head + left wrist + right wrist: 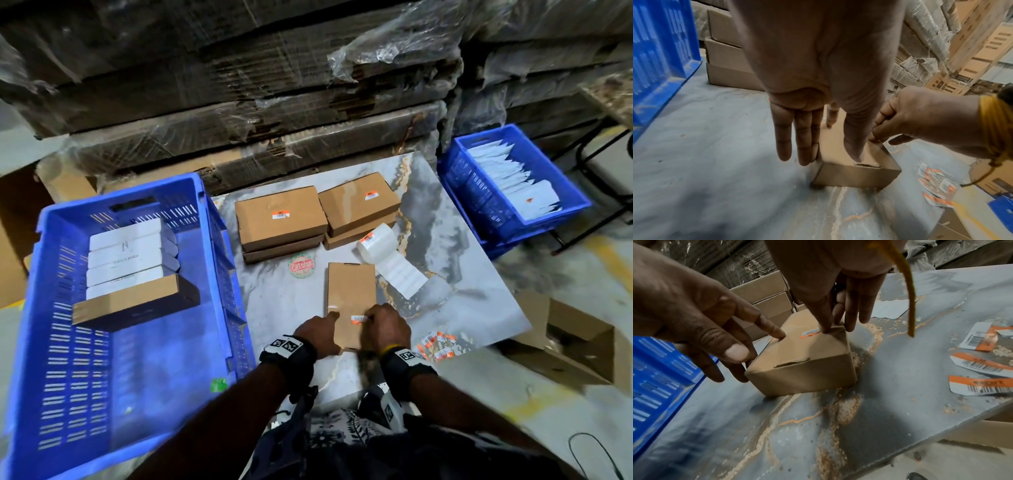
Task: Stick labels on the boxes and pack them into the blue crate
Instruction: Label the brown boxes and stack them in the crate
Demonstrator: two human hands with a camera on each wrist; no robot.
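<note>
A plain brown box (351, 287) lies lengthwise on the marble table top (462, 274) just in front of me. A small orange-and-white label (359, 319) sits on its near end. My right hand (371, 317) presses that label (809, 333) down with the thumb, its fingers straight along the box's right side. My left hand (330, 317) steadies the box (803, 363), with the index finger on top and the other fingers straight down its left side (855, 175). The big blue crate (61, 342) stands at my left and holds several white boxes (125, 253) and one brown box (130, 301).
Two stacks of labelled brown boxes (281, 219) stand behind, next to a label roll (376, 243) with its strip trailing. Loose labels (436, 344) lie at the table's right front. A second blue crate (479, 205) of white packets stands far right. Wrapped cardboard stacks (239, 85) wall off the back.
</note>
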